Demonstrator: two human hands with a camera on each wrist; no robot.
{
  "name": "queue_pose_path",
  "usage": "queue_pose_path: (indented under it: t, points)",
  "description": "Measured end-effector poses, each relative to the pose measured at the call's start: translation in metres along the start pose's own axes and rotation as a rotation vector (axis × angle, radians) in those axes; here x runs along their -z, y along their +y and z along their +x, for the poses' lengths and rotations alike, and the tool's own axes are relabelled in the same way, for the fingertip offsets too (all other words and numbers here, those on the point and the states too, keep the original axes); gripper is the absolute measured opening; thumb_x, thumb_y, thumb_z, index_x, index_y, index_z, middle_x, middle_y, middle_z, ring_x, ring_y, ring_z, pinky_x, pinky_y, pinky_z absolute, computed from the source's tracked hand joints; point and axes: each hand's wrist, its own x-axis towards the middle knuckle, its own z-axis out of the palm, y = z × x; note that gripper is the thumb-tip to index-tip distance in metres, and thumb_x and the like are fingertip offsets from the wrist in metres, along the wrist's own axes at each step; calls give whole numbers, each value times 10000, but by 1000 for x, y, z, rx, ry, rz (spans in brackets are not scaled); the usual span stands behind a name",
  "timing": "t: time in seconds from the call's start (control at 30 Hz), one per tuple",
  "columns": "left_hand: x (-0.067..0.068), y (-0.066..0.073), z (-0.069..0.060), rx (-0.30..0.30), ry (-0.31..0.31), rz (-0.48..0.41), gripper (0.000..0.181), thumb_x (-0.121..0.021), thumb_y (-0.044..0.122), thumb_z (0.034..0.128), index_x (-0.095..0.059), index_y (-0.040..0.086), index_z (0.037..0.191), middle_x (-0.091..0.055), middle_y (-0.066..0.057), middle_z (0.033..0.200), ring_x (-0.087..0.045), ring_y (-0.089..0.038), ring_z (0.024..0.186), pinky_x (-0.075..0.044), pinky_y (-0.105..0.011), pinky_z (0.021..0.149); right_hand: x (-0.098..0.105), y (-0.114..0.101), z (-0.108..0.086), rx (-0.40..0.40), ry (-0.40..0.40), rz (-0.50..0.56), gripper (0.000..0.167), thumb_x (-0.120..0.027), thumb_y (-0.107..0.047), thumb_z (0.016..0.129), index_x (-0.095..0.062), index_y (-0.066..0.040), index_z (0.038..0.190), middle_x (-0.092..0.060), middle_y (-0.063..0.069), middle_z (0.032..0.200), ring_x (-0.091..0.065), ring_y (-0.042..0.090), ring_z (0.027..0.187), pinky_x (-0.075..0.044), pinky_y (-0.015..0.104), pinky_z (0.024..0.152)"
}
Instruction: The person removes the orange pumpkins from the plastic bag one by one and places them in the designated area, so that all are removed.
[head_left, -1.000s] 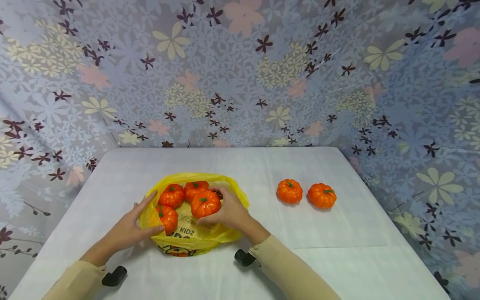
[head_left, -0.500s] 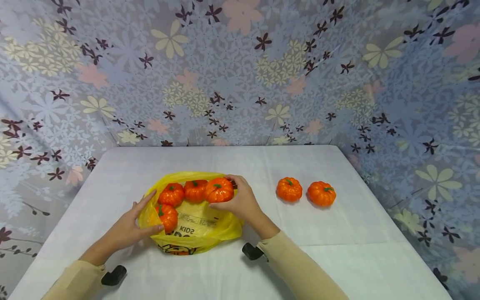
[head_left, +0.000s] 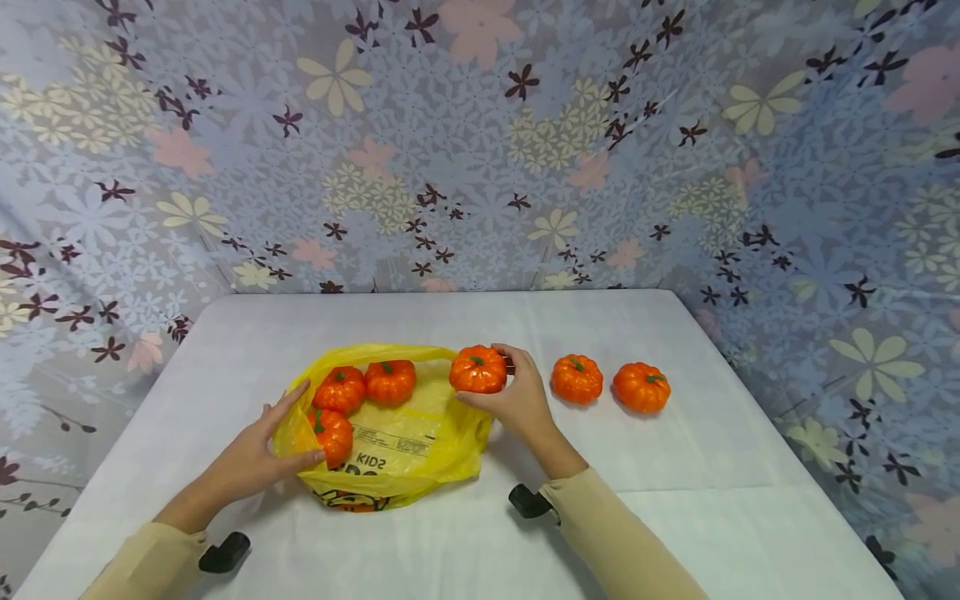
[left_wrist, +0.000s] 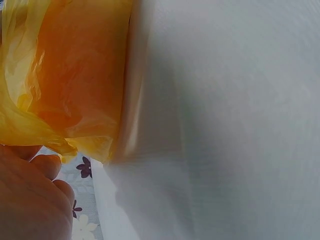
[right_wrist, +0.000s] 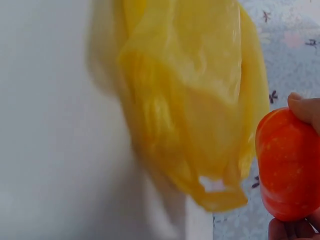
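Note:
A yellow plastic bag (head_left: pixel 408 487) lies on the table with its mouth spread wide, and three small orange pumpkins, such as this pumpkin (head_left: pixel 390 383), sit inside it. My left hand (head_left: pixel 251 458) holds the bag's left side, thumb over the rim beside the nearest pumpkin (head_left: pixel 333 437). In the left wrist view, curled fingers (left_wrist: pixel 47 166) are against the yellow plastic (left_wrist: pixel 112 145). My right hand (head_left: pixel 525 400) grips another orange pumpkin (head_left: pixel 477 369) with a green stem, between thumb and fingers, at the bag's right rim. The right wrist view shows this held pumpkin (right_wrist: pixel 287 165) beside the bag.
Two more orange pumpkins, a nearer-to-bag pumpkin (head_left: pixel 577 379) and a far-right pumpkin (head_left: pixel 641 387), stand on the white-covered table (head_left: pixel 720 533) to the right. A flowered cloth (head_left: pixel 480 167) hangs behind and around the table.
My right hand has carried its pumpkin from inside the bag rightward to the bag's right rim. The left hand has stayed at the bag's left side.

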Motion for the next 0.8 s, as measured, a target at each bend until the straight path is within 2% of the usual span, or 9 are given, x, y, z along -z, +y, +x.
queue_pose_path:
  t: [0.27,0.43,0.8]
  points:
    - [0,1,0,10,-4,-4,1059,-776,521,834,-115,311,1635,-121,-301,1621,-47,-655,1398,-152,-848,974,14,16,-1,-2,68,-54,904,-967,-363,642,-542,-49,1375,-530,134,1329,-521,293,1191,-467,482,1030]
    - [0,1,0,-6,-2,-5,1054,-779,507,837,-120,310,1635,-125,-303,1620,-47,-658,1396,-146,-853,972,21,27,-2,-40,100,-49,912,-967,-368,644,-529,-55,1381,-514,140,1348,-516,305,1223,-456,473,1052]
    - [0,0,0,0,-11,-7,1061,-779,507,837,-106,319,1635,-118,-292,1626,-33,-663,1394,-145,-859,961,29,37,-5,-55,139,-45,900,-970,-265,648,-517,-11,1383,-498,195,1372,-507,355,1245,-460,516,1040]
